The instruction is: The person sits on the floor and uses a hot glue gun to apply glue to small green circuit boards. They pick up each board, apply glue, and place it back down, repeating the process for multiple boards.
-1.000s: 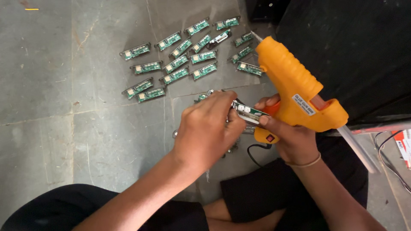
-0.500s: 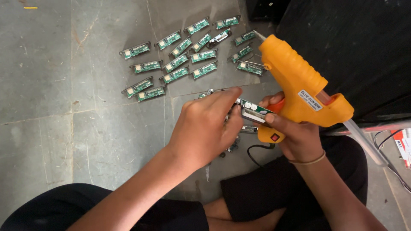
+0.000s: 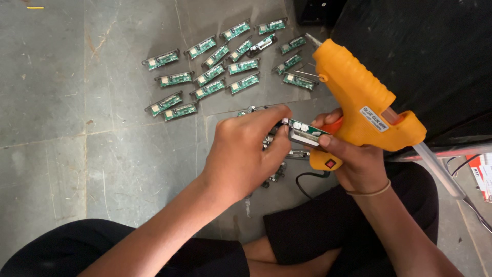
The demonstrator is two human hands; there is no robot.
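Observation:
My left hand (image 3: 246, 151) pinches one small green circuit board (image 3: 306, 132) by its left end and holds it above the floor. My right hand (image 3: 353, 159) grips the handle of an orange glue gun (image 3: 359, 97); its nozzle points up and away towards the boards on the floor. The thumb of that hand also rests on the right end of the held board. A clear glue stick (image 3: 435, 166) sticks out of the gun's back. A few more boards (image 3: 277, 174) lie on the floor under my hands, partly hidden.
Several green circuit boards (image 3: 215, 72) lie in loose rows on the grey tiled floor (image 3: 77, 128). A large black surface (image 3: 435, 56) fills the upper right. A black cord (image 3: 305, 184) loops near my crossed legs. A red-and-white packet (image 3: 482, 174) sits at the right edge.
The glue gun has tilted slightly and shifted right with my right hand. My left hand keeps its pinch on the board; the boards on the floor have not moved.

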